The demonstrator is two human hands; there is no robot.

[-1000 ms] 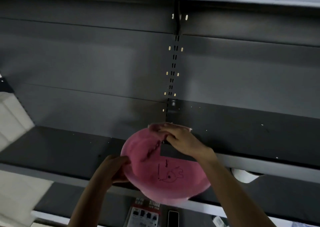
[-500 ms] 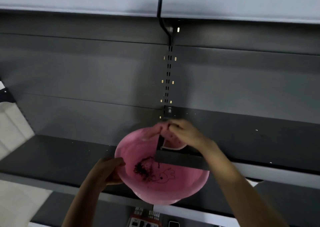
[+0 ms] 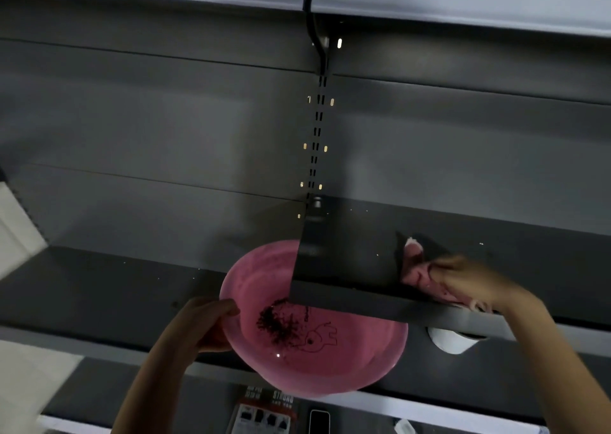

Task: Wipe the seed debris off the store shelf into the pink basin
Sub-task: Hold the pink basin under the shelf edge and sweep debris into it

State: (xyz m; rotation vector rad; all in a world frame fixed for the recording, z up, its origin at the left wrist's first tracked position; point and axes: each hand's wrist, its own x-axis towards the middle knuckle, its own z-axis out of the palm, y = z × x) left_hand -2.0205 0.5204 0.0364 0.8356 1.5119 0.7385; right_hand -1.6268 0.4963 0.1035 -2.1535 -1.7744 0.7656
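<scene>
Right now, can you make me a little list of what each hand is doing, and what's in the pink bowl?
left hand: grip on the rim of the pink basin, holding it under the shelf edge
right hand: pressing a pink cloth on the dark shelf
in the basin: a dark pile of seed debris
on the shelf: a few pale specks
</scene>
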